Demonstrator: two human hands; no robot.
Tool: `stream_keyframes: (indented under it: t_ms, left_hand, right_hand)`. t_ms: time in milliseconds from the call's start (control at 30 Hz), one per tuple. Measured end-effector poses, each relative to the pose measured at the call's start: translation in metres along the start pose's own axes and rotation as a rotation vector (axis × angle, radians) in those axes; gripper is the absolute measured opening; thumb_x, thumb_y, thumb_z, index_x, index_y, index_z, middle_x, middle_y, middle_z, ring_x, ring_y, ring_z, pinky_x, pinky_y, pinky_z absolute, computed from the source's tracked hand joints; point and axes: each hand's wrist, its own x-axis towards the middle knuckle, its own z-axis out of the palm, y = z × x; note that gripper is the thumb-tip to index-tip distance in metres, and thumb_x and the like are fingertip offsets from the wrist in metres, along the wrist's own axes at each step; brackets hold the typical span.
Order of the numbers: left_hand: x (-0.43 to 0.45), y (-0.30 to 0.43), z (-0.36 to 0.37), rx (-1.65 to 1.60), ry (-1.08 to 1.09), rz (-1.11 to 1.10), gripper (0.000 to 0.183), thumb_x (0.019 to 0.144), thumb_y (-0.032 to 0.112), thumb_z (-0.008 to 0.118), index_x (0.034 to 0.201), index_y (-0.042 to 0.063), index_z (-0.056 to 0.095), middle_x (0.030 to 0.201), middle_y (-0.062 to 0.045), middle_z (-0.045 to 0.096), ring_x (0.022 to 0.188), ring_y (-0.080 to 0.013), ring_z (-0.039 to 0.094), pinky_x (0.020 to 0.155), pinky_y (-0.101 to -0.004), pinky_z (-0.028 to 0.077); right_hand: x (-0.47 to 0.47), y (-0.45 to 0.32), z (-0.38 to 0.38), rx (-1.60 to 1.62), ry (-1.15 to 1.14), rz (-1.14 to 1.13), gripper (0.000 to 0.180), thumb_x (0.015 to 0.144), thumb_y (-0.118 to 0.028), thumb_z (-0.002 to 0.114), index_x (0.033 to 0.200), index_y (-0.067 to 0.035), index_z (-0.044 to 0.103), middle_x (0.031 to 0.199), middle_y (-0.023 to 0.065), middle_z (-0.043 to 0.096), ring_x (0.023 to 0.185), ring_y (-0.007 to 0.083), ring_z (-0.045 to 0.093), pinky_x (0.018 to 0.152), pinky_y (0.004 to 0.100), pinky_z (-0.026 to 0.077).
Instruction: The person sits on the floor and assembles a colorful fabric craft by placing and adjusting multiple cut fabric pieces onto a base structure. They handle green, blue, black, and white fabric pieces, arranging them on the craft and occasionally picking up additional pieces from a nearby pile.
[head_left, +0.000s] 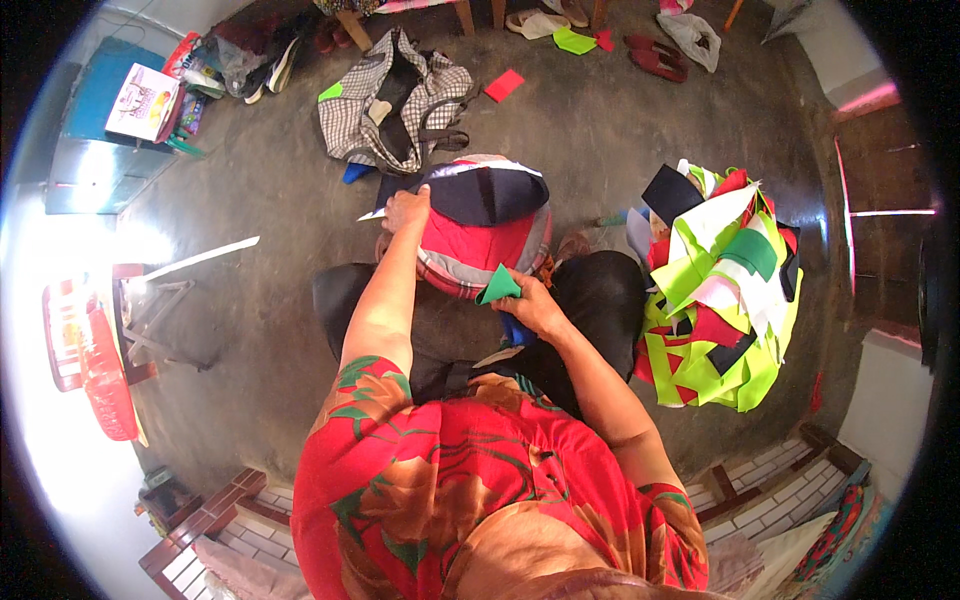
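Observation:
In front of me, between my knees, is a rounded bundle of cloth with a red middle (480, 244), grey bands and a plaid edge. A navy cloth piece (480, 196) lies across its far part. My left hand (407, 208) grips the navy cloth at its left end, thumb on top and the other fingers partly hidden. Near the bundle's close edge, my right hand (531, 304) holds a folded green cloth scrap (499, 286). What supports the bundle from beneath is hidden.
To the right stands a tall heap of lime, white, red and navy cloth scraps (724, 300). A checked bag (352, 124) lies beyond the bundle, with a red scrap (504, 85) beside it. Dark red shoes (655, 58) and a white plastic bag (694, 41) sit farther back.

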Motion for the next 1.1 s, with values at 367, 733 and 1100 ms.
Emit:
stream_keyframes:
  t_ms: [367,733,1100]
  left_hand:
    - [0.079,-0.053,0.047,-1.109,-0.233,-0.051,0.018,0.072,0.003,0.07,0.089,0.0,0.066,0.08,-0.003,0.063,0.068,-0.0118,0.055,0.064,-0.0267,0.044]
    - [0.02,0.014,-0.03,-1.188,-0.193,0.391,0.034,0.08,0.015,0.056,0.113,0.009,0.048,0.098,-0.003,0.058,0.083,-0.0182,0.059,0.061,-0.0368,0.05]
    - [-0.095,0.153,-0.109,-1.33,-0.409,0.88,0.019,0.088,0.013,0.055,0.104,0.003,0.051,0.093,-0.002,0.052,0.084,-0.0098,0.047,0.077,-0.0252,0.04]
  right_hand:
    - [0.004,0.004,0.009,0.066,0.001,0.012,0.036,0.079,0.001,0.061,0.114,-0.003,0.056,0.092,0.0002,0.062,0.085,0.0096,0.056,0.08,0.0253,0.045]
    - [0.005,0.009,0.004,0.05,0.007,-0.026,0.034,0.078,0.004,0.06,0.112,-0.002,0.057,0.088,0.0005,0.061,0.082,0.0104,0.056,0.078,0.0257,0.045]
    - [0.007,0.013,0.001,0.039,0.06,-0.062,0.03,0.077,0.0,0.06,0.106,-0.004,0.059,0.084,0.0006,0.06,0.08,0.0101,0.055,0.075,0.0252,0.044]
